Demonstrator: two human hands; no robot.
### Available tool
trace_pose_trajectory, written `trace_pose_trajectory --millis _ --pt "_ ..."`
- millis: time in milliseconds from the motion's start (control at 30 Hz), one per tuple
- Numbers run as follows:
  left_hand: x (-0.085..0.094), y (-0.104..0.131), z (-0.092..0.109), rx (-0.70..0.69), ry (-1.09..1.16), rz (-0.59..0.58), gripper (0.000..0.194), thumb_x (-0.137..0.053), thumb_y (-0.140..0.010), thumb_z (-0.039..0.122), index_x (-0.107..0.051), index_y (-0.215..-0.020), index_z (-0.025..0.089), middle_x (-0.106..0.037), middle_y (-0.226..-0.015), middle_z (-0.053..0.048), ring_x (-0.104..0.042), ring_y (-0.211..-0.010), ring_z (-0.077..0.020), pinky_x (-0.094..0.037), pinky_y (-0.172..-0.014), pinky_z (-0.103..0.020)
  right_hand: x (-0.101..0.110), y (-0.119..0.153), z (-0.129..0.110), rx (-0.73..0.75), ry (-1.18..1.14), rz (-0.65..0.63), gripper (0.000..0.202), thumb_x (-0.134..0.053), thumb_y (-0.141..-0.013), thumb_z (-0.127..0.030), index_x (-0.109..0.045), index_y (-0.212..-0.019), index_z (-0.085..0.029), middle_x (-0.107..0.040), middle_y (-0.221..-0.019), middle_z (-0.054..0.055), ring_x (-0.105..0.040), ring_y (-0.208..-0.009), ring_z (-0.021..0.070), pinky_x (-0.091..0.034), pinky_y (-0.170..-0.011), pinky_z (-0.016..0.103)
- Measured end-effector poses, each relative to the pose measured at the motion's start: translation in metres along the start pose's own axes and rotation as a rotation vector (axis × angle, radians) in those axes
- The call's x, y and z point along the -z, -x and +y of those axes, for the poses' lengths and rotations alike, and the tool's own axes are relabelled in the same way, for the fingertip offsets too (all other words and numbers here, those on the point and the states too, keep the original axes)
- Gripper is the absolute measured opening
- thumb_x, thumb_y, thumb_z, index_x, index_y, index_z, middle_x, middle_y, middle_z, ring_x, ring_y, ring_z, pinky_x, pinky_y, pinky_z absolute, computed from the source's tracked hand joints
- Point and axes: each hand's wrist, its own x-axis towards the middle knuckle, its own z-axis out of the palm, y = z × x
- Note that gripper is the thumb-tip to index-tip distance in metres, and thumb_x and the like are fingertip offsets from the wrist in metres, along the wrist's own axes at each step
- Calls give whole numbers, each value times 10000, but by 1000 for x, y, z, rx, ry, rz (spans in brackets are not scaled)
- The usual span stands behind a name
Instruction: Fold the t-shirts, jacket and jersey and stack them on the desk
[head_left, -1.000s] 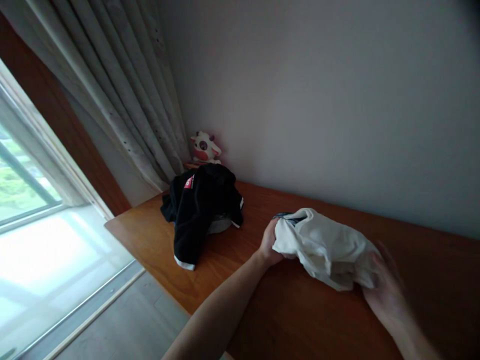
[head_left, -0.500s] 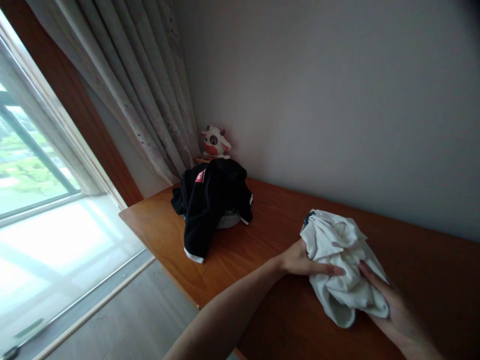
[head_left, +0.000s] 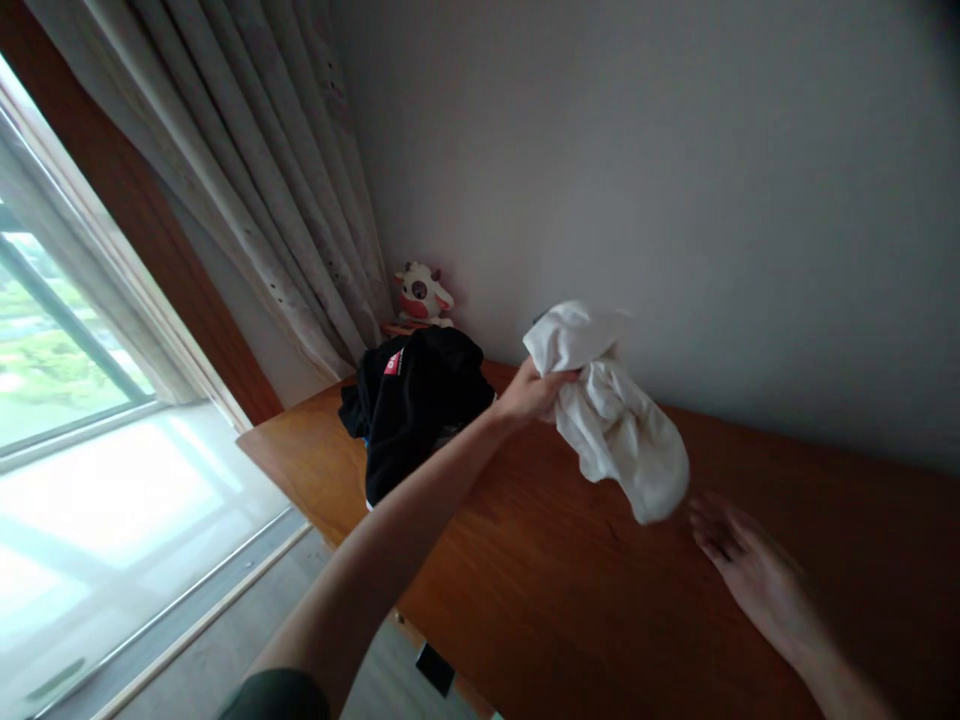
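Note:
A bunched white garment [head_left: 611, 410] hangs in the air above the wooden tabletop, with a dark patch at its upper left edge. My left hand [head_left: 534, 393] grips it near its upper left, thumb across the cloth. Its lower end dangles to the right, slightly blurred. My right hand [head_left: 731, 540] is off the cloth, just below and right of it. Its fingers are loosely curled and blurred by motion, with nothing seen in them. Behind my left forearm lies a heaped black garment [head_left: 424, 395] with a red label, partly covered by that arm.
The wooden table [head_left: 570, 590] runs along a grey wall [head_left: 637, 180]. At its far left corner sits a cow figurine [head_left: 421, 293] behind the black garment. A curtain [head_left: 262, 200] and a bright window [head_left: 67, 320] are on the left.
My left hand has lifted the white garment up and to the left, toward the black garment. My right hand has let go of it and stays at the lower right.

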Motion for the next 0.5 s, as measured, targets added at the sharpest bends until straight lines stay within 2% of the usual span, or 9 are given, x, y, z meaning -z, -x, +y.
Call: trace_pose_trajectory --millis 133,233,300,367,400,467,500 --pt "59 -41 60 -248 -31 74 476 -803 -710 436 -707 -1074 145 -753 -1097 -99 -681 -1107 -281 -519 -1009 -423 2 1 2 -13 21 -1 400 -925 -549 -479 -798 -857 -257 -770 -1046 60 -717 -890 181 -639 -757 232" --pt "119 -44 88 -303 -154 228 527 -788 -704 515 -714 -1069 141 -762 -1080 -102 -689 -1097 -278 -535 -983 -388 2 1 1 -13 29 1 402 -943 -505 -475 -803 -813 -258 -770 -1029 54 -712 -887 173 -633 -760 202" --pt "164 -32 97 -171 -326 340 562 -787 -692 562 -719 -1048 133 -771 -1012 -104 -715 -1019 -284 -568 -906 -381 2 1 0 -11 29 1 397 -951 -479 -474 -799 -777 -260 -772 -1008 49 -709 -869 163 -626 -754 182" --pt "206 -10 99 62 -540 496 588 -741 -702 645 -720 -964 119 -764 -888 -114 -735 -900 -306 -592 -794 -397 2 0 1 -22 34 2 410 -957 -459 -482 -799 -766 -261 -775 -979 48 -708 -847 155 -620 -741 164" --pt "224 4 98 181 -650 538 608 -684 -737 688 -717 -939 115 -759 -863 -126 -739 -874 -317 -594 -765 -404 2 -1 2 -28 41 3 420 -959 -449 -489 -800 -764 -261 -778 -962 49 -708 -838 153 -618 -734 160" --pt "249 33 92 341 -934 533 620 -621 -802 673 -703 -1026 101 -761 -950 -173 -735 -929 -355 -586 -798 -453 3 -3 4 3 80 -4 428 -953 -451 -516 -801 -757 -258 -781 -932 57 -714 -824 160 -623 -727 173" --pt "256 48 88 351 -1077 557 642 -641 -805 633 -671 -1129 79 -744 -1059 -216 -714 -1010 -390 -567 -854 -503 4 -4 5 45 113 -10 424 -942 -467 -537 -800 -752 -256 -783 -919 63 -718 -817 166 -629 -723 187"
